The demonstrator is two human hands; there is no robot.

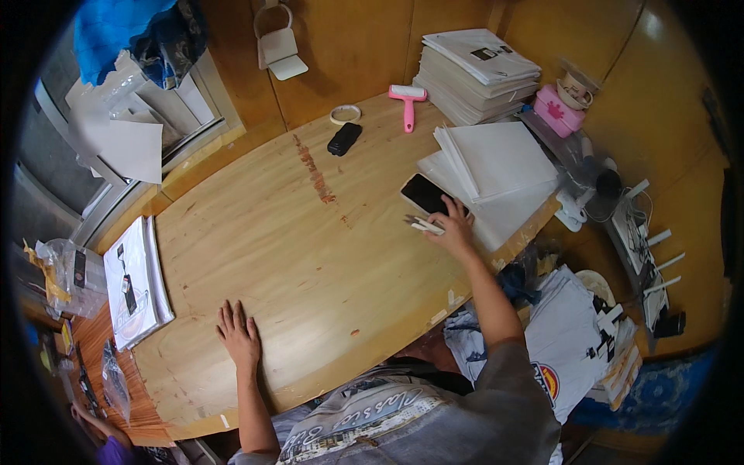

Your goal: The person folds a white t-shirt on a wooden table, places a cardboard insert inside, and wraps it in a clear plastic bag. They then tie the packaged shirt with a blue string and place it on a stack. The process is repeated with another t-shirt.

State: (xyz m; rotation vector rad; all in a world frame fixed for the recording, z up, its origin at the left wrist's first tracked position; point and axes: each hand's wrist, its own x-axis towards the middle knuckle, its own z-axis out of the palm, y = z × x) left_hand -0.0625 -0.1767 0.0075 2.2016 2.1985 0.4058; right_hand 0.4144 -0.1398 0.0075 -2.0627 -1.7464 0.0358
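My left hand [239, 335] lies flat on the wooden table [294, 263] near its front edge, fingers apart and nothing in them. Farther right, my right hand [456, 225] bends over the lower right edge of a dark-screened phone [425, 194], fingertips at its rim. Beside its thumb is a small white and grey tool [425, 225], perhaps thread snips; its exact kind is too small to make out. White sheets [500, 167] lie just beyond this hand.
Packed white shirts [133, 283] rest at the table's left. Along the back are a black case [344, 139], a tape roll [346, 115], a pink lint roller [408, 107], a stack of packed garments [474, 81] and a pink box [558, 112]. White garments [566, 333] are piled right, below the table.
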